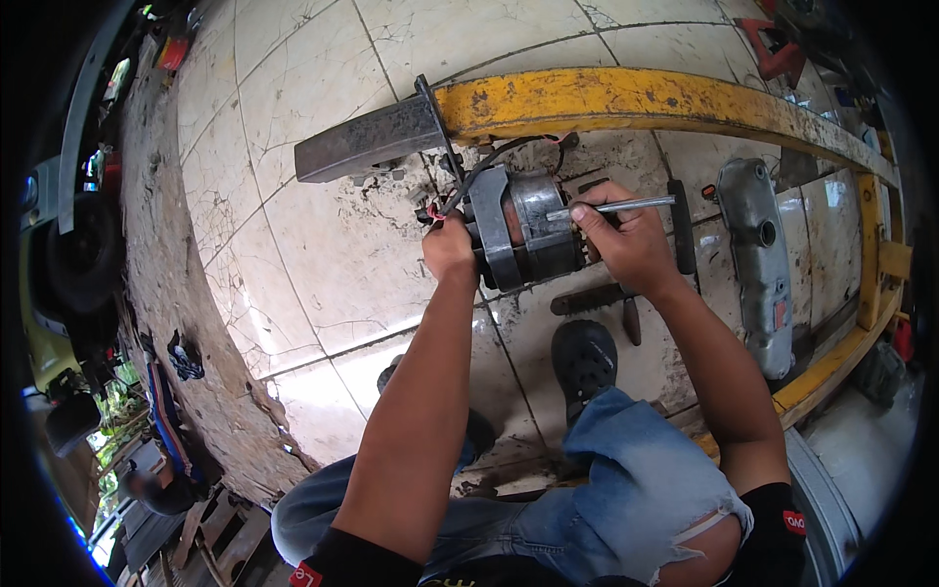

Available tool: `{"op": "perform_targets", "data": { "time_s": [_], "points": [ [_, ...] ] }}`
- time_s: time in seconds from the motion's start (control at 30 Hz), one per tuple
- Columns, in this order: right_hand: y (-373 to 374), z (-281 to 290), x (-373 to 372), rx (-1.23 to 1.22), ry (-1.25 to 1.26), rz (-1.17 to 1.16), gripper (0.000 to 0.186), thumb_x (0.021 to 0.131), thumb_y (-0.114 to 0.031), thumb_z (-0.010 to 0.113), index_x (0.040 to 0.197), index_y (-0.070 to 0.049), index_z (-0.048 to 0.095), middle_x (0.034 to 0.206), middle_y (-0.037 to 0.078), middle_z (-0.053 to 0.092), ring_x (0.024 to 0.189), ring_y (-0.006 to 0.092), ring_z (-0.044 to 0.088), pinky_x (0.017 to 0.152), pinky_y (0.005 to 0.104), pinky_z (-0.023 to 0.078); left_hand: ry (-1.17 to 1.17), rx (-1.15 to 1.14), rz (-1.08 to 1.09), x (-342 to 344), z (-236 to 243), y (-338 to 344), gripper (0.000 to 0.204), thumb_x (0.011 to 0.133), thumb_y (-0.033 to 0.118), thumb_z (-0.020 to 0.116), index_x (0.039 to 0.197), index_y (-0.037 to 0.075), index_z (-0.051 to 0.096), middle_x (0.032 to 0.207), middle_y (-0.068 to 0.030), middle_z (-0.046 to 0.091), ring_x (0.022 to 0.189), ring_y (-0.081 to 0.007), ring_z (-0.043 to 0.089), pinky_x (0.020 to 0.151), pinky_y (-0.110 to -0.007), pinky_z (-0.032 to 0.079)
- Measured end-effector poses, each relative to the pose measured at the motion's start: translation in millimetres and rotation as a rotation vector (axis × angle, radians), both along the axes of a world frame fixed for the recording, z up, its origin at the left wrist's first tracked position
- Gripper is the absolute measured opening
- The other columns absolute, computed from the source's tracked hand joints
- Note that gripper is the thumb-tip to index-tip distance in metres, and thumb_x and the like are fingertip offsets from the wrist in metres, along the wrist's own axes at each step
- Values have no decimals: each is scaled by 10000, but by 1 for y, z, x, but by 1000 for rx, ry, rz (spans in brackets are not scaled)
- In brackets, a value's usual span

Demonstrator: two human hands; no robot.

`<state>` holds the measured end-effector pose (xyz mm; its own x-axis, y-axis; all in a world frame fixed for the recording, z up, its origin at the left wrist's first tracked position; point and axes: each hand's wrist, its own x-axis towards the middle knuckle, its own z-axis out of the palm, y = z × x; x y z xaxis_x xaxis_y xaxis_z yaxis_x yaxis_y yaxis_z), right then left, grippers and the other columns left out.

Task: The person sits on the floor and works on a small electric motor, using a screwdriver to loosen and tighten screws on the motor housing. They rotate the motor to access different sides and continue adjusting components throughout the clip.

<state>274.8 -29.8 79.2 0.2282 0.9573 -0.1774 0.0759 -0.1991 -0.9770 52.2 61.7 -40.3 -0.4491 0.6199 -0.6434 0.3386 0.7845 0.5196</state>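
Note:
A grey metal alternator (541, 211) with a brownish band round its middle lies on the tiled floor in front of me. My left hand (449, 248) grips its left end, fingers curled in beside a red wire and black cable (489, 164); the fingertips are partly hidden. Across the alternator's right side, my right hand (626, 238) is closed round a silver metal rod (636, 203), thumb on top. The rod's left tip lies over the alternator's casing; whether it touches cannot be made out.
Behind the alternator runs a yellow steel beam (587, 98) with a dark end. To the right lie a dark bar (682, 230) and a grey valve cover (758, 269). A dark tool (589, 298) and a brown handle (632, 323) are near my shoe (583, 357). Another person sits far left.

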Motion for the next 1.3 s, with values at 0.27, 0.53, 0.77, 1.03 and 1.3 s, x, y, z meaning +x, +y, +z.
{"op": "perform_targets", "data": {
  "time_s": [0.27, 0.53, 0.77, 1.03, 1.3],
  "points": [
    [3, 4, 4, -86, 31, 48, 129, 956, -134, 645, 927, -9, 647, 671, 23, 619, 540, 79, 553, 512, 254, 439, 14, 2, 27, -6, -10, 3, 522, 811, 427, 568, 1013, -23, 739, 1050, -247, 713, 1016, -410, 671, 921, -448, 488],
    [15, 26, 16, -80, 19, 6, 145, 950, -149, 644, 919, -8, 641, 662, 22, 602, 546, 95, 570, 530, 277, 455, -52, 14, 32, 0, -10, 1, 525, 806, 424, 574, 1030, -22, 738, 1062, -252, 710, 1012, -404, 673, 924, -437, 485],
    [16, 22, 39, -186, -35, -94, 142, 951, -148, 641, 940, -7, 624, 664, 14, 585, 538, 95, 562, 535, 270, 453, -4, 28, 31, -3, -11, 2, 530, 807, 426, 564, 1033, -21, 738, 1059, -261, 707, 1005, -411, 671, 925, -435, 483],
    [9, 16, 51, -202, -279, -37, 142, 945, -158, 658, 933, -21, 622, 698, 16, 602, 556, 87, 570, 536, 254, 450, 13, 38, 11, 0, -11, 2, 529, 804, 422, 559, 997, -37, 739, 1029, -265, 710, 982, -415, 675, 903, -454, 486],
    [3, 21, 18, -380, 246, -74, 133, 956, -164, 650, 962, -33, 632, 735, 9, 608, 532, 76, 542, 474, 244, 413, 21, 12, -8, -5, -10, 4, 523, 802, 418, 572, 1003, -34, 742, 1042, -263, 710, 997, -417, 673, 912, -450, 488]
  ]
}}
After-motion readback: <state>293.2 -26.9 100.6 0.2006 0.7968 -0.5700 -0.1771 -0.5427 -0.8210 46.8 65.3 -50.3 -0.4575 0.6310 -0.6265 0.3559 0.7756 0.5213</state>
